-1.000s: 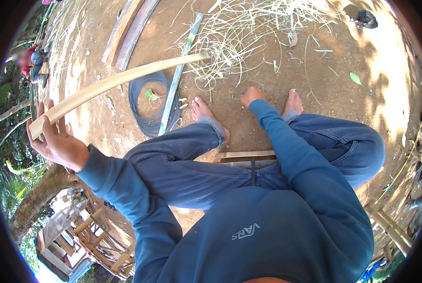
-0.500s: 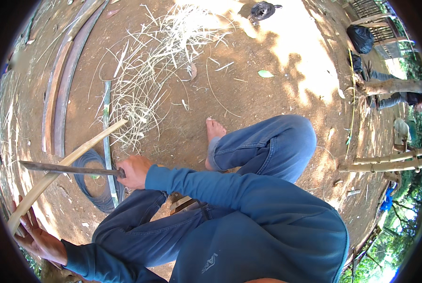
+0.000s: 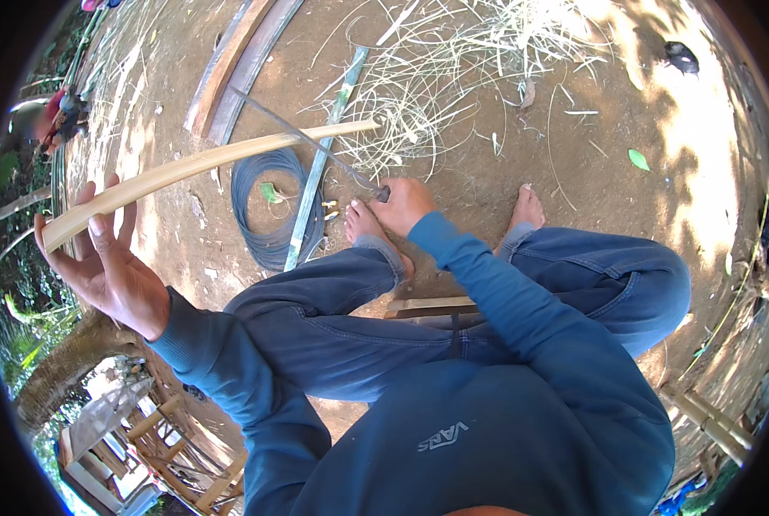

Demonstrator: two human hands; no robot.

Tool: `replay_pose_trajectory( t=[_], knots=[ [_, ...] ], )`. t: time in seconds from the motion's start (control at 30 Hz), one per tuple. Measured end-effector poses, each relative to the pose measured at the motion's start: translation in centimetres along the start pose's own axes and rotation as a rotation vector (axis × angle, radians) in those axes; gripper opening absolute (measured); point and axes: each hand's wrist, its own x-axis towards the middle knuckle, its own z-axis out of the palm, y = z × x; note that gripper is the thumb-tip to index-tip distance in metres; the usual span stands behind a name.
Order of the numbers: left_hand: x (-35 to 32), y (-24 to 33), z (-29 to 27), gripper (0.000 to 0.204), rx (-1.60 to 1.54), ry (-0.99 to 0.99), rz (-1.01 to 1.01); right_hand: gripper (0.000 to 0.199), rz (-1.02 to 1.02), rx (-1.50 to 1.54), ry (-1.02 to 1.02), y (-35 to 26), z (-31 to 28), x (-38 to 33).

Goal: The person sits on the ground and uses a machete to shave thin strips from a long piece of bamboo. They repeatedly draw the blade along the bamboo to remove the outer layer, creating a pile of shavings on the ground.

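A long pale split-bamboo strip [image 3: 161, 176] slants up from the left, its near end lying in my left hand [image 3: 118, 267]. The thumb is in front of the strip and the fingers reach loosely behind it. My right hand [image 3: 402, 206] is closed round the dark handle of a long knife [image 3: 268, 110], held in front of my feet. The narrow blade points up and left and crosses the strip near its far end; whether it is cutting in cannot be told. Under the strip lie a coil of dark wire [image 3: 247, 211] and a greenish slat [image 3: 314, 189].
Curly pale shavings [image 3: 436, 103] cover the ground ahead. Long boards [image 3: 247, 77] lie at the upper left. My bare feet [image 3: 526, 206] are on the dirt. A bamboo frame [image 3: 178, 451] stands at the lower left, and a person in red [image 3: 56, 116] is at the far left.
The view has turned, shifting the ground things right and upward. My knife has moved along the strip from near my left hand toward the far end. My left thumb now lies over the strip.
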Motion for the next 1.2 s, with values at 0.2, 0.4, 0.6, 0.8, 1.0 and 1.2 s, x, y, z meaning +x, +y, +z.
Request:
replay_pose_trajectory(
  t=[0.2,0.4,0.6,0.8,1.0,1.2],
  knots=[
    [0.1,-0.3,0.5,0.051,-0.099,-0.086,0.050,0.027,0.025,0.008,-0.054,-0.9,-1.2,0.0],
    [0.1,-2.0,-1.4,0.045,-0.063,-0.050,0.013,0.023,-0.011,0.032,-0.069,-1.2,-1.1,-1.0],
    [0.0,-1.4,-0.1,0.040,-0.040,-0.035,0.002,0.022,-0.013,-0.054,0.062,0.8,-0.4,0.0],
    [-0.1,-0.6,0.5,0.044,0.044,-0.030,0.008,0.026,0.015,0.000,0.010,0.5,-0.7,-0.1],
    [-0.1,-0.5,0.1,0.047,0.008,-0.032,0.044,0.028,0.117,-0.093,-0.008,4.7,0.5,0.8],
    [-0.8,0.4,1.9,0.050,-0.105,0.047,-0.094,0.029,0.278,-0.086,-0.094,8.2,-0.5,1.5]
  ],
)
